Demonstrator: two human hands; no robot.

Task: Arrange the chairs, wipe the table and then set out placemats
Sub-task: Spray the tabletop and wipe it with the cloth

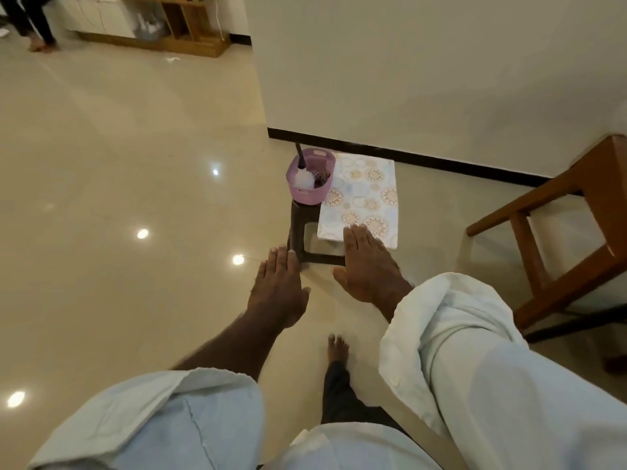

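A stack of patterned placemats (361,195) lies on a dark plastic stool (298,228) near the wall. Beside the mats on the stool stands a purple basket (307,189) with a white spray bottle and other items inside. My right hand (368,266) is stretched out flat, fingers together, its fingertips over the near edge of the placemats. My left hand (278,290) is held out flat too, just in front of the stool's near left leg, holding nothing. A brown wooden chair (563,232) stands at the right edge.
A glossy tiled floor (118,164) spreads to the left. The white wall with a black skirting (424,156) runs behind the stool. A wooden shelf unit (163,28) and another person's legs (30,25) are far back left. My bare foot (337,347) is below.
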